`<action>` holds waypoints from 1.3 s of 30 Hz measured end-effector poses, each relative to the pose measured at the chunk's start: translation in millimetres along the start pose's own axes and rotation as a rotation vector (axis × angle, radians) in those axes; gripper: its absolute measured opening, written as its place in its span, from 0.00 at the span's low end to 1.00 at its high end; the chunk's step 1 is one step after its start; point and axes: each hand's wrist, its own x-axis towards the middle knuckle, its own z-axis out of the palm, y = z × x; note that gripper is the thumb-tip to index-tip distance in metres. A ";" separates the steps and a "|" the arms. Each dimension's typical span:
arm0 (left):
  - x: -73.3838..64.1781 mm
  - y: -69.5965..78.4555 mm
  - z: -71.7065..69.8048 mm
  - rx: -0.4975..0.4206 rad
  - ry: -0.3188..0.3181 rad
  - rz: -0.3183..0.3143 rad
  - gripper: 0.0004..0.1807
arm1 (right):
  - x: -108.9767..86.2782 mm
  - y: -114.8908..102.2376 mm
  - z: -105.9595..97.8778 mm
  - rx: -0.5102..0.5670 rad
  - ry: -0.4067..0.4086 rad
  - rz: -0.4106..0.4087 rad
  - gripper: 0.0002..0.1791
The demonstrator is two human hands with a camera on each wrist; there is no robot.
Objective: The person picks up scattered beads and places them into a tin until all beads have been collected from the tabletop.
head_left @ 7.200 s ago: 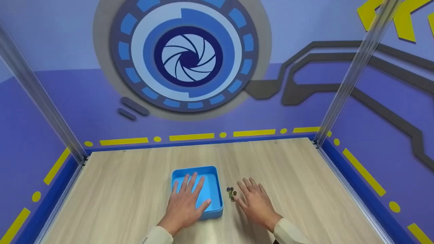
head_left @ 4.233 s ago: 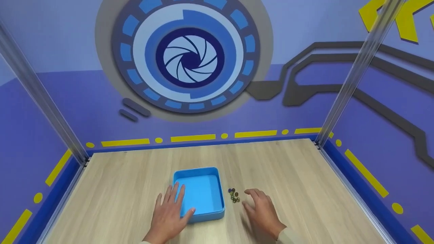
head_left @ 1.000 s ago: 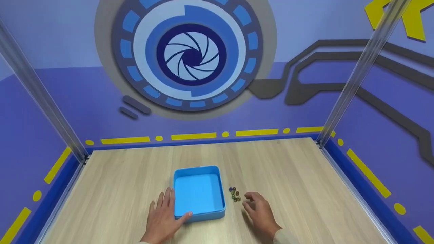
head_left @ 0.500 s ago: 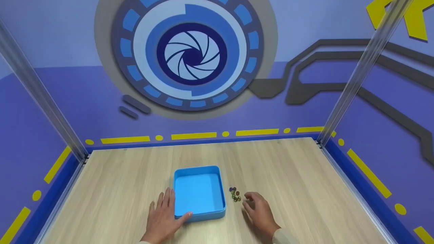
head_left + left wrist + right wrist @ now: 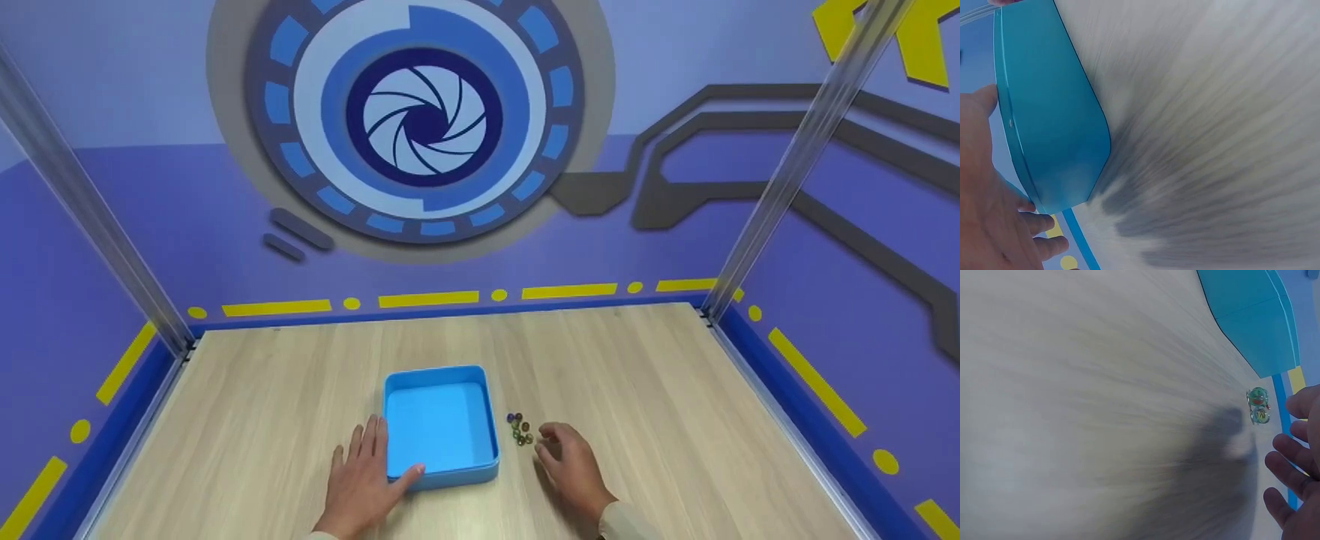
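A square blue box, without a lid, stands on the wooden table. My left hand lies at its near left corner, fingers straight along the left side and thumb at the front rim. In the left wrist view the box's outer wall shows, with the thumb right at the rim. Just right of the box lies a small cluster of several glass marbles, greenish, brown and dark blue. My right hand hovers beside them, fingers loosely bent, holding nothing. Its fingers appear apart from the marbles in the right wrist view.
The wooden tabletop runs back to a blue and purple printed wall. Metal posts rise at both back corners, and side walls bound the table left and right.
Over the earlier frames my left hand shifts from above the box to its near left corner. My right hand's fingers bend and draw slightly away from the marbles. The last second shows little motion.
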 end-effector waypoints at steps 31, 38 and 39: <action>6.8 2.2 -2.6 -0.049 -0.051 -0.011 0.57 | 8.6 -0.4 11.4 0.002 0.001 0.077 0.14; 7.9 4.5 -3.7 0.043 0.021 0.031 0.57 | 9.5 -0.6 12.2 0.010 0.000 0.068 0.14; 8.3 4.7 -3.7 0.052 0.025 0.036 0.57 | 9.7 -0.5 12.1 0.015 0.000 0.064 0.14</action>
